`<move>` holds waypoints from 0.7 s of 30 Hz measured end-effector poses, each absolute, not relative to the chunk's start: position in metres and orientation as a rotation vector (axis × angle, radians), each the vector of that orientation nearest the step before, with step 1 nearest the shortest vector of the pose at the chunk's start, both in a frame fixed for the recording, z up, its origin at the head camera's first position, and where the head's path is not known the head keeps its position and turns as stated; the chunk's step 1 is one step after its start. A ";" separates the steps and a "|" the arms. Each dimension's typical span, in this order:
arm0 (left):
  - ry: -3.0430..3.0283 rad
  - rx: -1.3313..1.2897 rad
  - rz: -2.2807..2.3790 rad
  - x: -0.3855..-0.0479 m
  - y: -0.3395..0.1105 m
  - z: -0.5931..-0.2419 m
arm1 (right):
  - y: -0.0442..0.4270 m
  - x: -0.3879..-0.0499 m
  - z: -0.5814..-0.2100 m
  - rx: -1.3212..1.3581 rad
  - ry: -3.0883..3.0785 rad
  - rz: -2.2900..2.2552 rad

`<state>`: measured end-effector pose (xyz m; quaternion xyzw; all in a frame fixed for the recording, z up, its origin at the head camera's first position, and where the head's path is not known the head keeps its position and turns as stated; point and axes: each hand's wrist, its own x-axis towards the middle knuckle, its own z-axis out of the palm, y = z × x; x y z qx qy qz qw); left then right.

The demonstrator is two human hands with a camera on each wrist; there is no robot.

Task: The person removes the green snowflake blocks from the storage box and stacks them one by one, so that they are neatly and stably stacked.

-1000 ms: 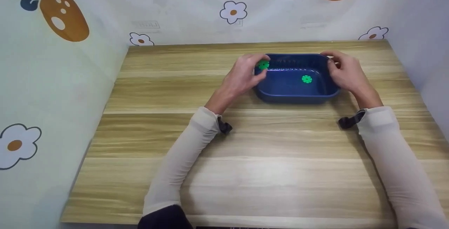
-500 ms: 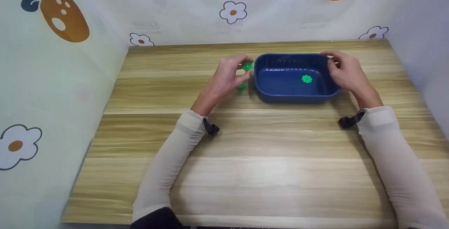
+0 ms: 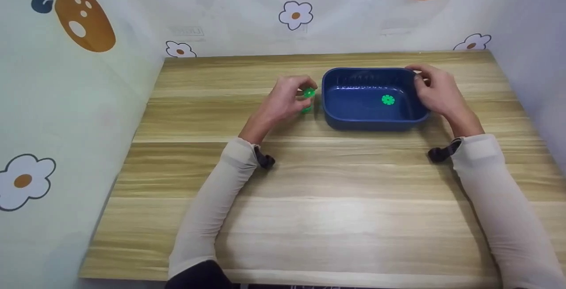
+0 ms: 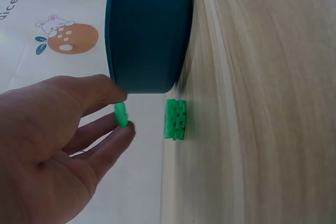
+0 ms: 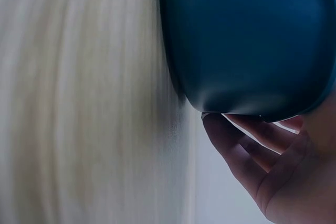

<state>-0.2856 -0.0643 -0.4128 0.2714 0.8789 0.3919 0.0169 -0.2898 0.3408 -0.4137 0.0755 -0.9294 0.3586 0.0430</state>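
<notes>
My left hand [image 3: 285,98] pinches a green notched disc [image 3: 309,92] between thumb and fingers, left of a blue plastic box [image 3: 376,125]. Just below it on the table is a stack of green notched discs [image 4: 176,119], partly hidden by the hand in the head view. In the left wrist view, a gap separates the held disc from the stack. Another green disc [image 3: 388,99] lies flat on the box floor. At the box's right end, my right hand [image 3: 438,90] grips the rim, its fingers against the outer wall in the right wrist view.
The box stands on a wood-grain table [image 3: 309,218] towards its back edge. Behind it and along the left rises a pale wall covering [image 3: 239,10] printed with flowers and orange fruit. Dark wrist straps show at both cuffs.
My left hand has moved left, from over the box's left end to outside it, then slightly down above the stack, still pinching the disc. The right hand and box stay in place.
</notes>
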 end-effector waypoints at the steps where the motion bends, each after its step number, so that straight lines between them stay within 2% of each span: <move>1: 2.719 0.844 1.195 -0.286 -0.065 -0.413 | 0.341 -0.290 -0.414 0.233 -2.839 1.098; 21: 2.663 0.911 0.959 -0.288 -0.075 -0.421 | 0.341 -0.290 -0.412 0.248 -2.835 1.107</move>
